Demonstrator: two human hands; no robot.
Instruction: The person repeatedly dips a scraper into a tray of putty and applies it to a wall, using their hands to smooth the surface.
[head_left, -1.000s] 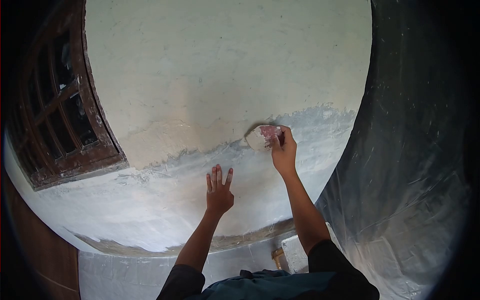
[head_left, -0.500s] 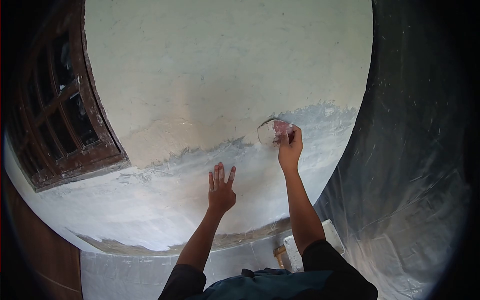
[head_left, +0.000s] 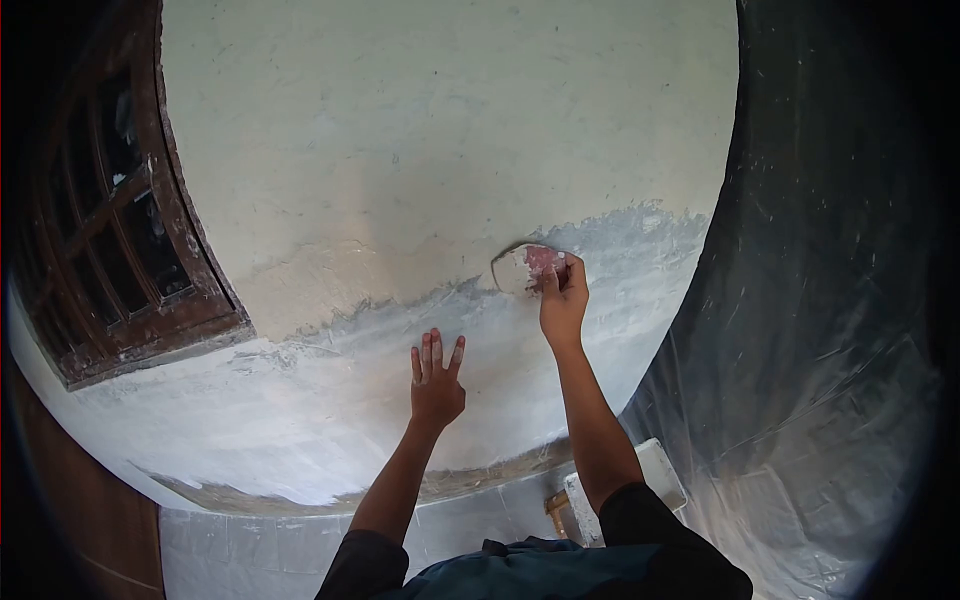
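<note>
My right hand (head_left: 565, 312) pinches a putty scraper (head_left: 514, 271), a flat, rounded plate, reddish at the grip and smeared with pale putty toward its left edge. Its blade lies against the wall (head_left: 450, 130), along the border between cream putty above and a bare grey band (head_left: 640, 228). Lower and to the left, my left hand (head_left: 437, 392) is open on the whitish lower wall, fingers spread and tips dusted white. Whether its palm presses the wall is hard to tell.
A brown wooden window (head_left: 130, 225) with dark panes is at left. Clear plastic sheeting (head_left: 790, 420) hangs at right. Below my right arm stand a white putty-stained container (head_left: 655, 470) and a yellowish wooden piece (head_left: 556, 513). More sheeting (head_left: 260, 545) covers the floor.
My right hand has slid the scraper a short way left along the wall. My left hand holds nearly the same place, and the view has shifted slightly.
</note>
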